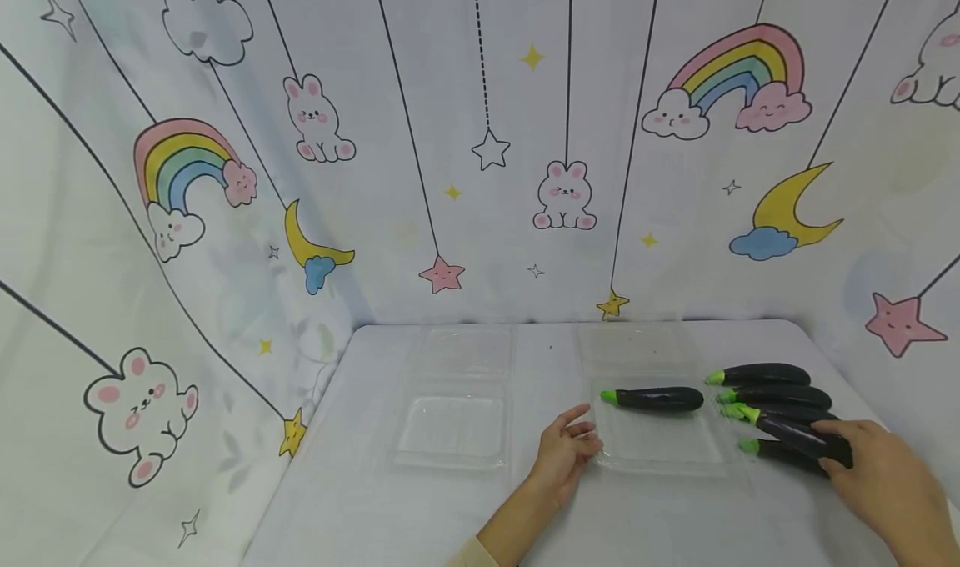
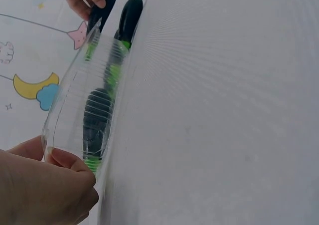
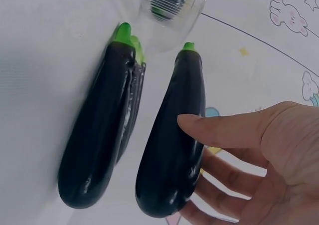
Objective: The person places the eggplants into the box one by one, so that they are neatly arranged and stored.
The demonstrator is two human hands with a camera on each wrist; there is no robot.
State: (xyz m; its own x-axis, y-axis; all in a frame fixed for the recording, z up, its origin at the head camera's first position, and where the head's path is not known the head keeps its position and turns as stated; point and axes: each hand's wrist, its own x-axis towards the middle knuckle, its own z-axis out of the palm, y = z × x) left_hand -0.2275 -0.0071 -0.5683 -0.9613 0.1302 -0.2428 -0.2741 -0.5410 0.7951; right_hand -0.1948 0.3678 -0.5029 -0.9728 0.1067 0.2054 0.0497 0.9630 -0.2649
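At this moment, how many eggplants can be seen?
5 clearly: one eggplant in a clear tray, one in the right hand, three on the table near it; another may be hidden.

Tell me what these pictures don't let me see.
Head: blunt end of the lowest eggplant, behind the right hand and held eggplant.
Head: dark speck on the table, too small to identify.
Right wrist: ends of fingers, behind held eggplant.
Left wrist: right hand, partly cut by top edge.

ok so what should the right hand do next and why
Probably carry the glossy black, green-stemmed eggplant held in the right hand over to the clear plastic tray: it is already gripped, the left hand pinches the tray's edge, and bare space shows beside the single matching eggplant lying inside.
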